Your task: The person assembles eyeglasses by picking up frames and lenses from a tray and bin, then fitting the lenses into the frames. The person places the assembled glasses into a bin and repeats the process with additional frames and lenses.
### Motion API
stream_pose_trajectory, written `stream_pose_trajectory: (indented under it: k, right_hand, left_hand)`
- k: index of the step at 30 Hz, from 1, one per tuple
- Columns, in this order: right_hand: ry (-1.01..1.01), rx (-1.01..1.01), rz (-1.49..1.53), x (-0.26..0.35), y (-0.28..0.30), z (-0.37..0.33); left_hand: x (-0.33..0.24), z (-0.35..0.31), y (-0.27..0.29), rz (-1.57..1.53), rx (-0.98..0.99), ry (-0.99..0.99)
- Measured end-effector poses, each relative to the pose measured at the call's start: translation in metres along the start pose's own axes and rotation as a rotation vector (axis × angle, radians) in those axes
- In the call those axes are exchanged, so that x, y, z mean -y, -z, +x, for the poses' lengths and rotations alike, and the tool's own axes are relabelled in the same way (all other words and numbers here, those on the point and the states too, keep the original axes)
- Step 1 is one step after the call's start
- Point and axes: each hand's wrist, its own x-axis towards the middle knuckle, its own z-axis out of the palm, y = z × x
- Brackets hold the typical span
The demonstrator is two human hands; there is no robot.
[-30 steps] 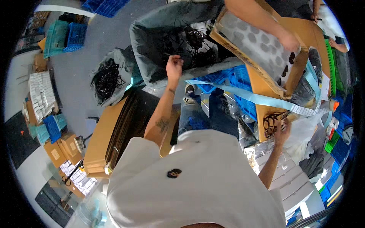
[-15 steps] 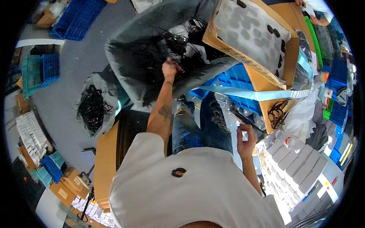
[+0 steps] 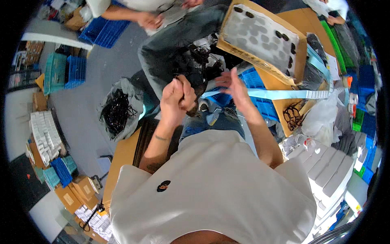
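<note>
My left hand (image 3: pixel 177 99) is raised in front of the large dark grey bag (image 3: pixel 152 61), its fingers curled closed. A dark bit shows by its fingers, but what it holds is hidden. My right hand (image 3: pixel 237 90) is open, fingers apart and slightly blurred, beside the bag's near right edge and above a pale blue strap (image 3: pixel 276 94). Inside the bag lies a tangle of thin black pieces (image 3: pixel 199 57) with some whitish scraps. To the right stands an open cardboard box (image 3: pixel 260 65), its pale liner bearing several dark oval pieces (image 3: pixel 285 37).
Left of the large bag, a smaller grey bag (image 3: pixel 136 97) holds black wiry pieces. Blue crates (image 3: pixel 264 106) sit under the strap. White boxes (image 3: pixel 325 166) are stacked at right. Another person's hand (image 3: pixel 149 20) is at the large bag's far edge; a further person is at upper right.
My left hand has come out of the bag toward me. My right hand has risen from the right side to near the bag and opened. Another person has appeared at the far side.
</note>
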Motion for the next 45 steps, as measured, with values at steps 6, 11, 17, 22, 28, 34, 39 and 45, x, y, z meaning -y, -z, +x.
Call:
stream_pose_trajectory:
  k: [6,11,17,22,28,34,39,45]
  right_hand:
    - [-0.057,0.465,0.395,0.025,-0.017,-0.063]
    - [0.171,0.349,0.289,0.058,0.029,-0.077]
    - [0.607,0.02,-0.326,0.058,0.073,-0.067]
    - [0.556,-0.13,-0.269,0.069,0.11,-0.042]
    - [0.351,0.217,0.402,0.096,0.166,-0.028]
    - [0.425,0.11,0.215,0.129,0.22,0.002]
    - [0.441,-0.355,-0.192,0.146,0.291,0.098]
    - [0.381,-0.797,-0.7,0.131,0.355,0.205]
  left_hand:
    - [0.059,0.002,-0.069,0.294,0.312,-0.254]
    - [0.059,0.037,-0.098,0.695,0.19,-0.503]
    - [0.126,0.078,-0.105,0.579,0.244,0.029]
    - [0.17,0.125,-0.141,0.575,0.087,-0.235]
    - [0.179,0.184,-0.171,0.153,-0.034,-0.102]
    - [0.164,0.22,-0.157,-0.08,-0.129,-0.235]
    - [0.16,0.199,-0.13,-0.111,-0.196,-0.146]
    - [0.181,0.164,-0.131,-0.089,-0.261,-0.005]
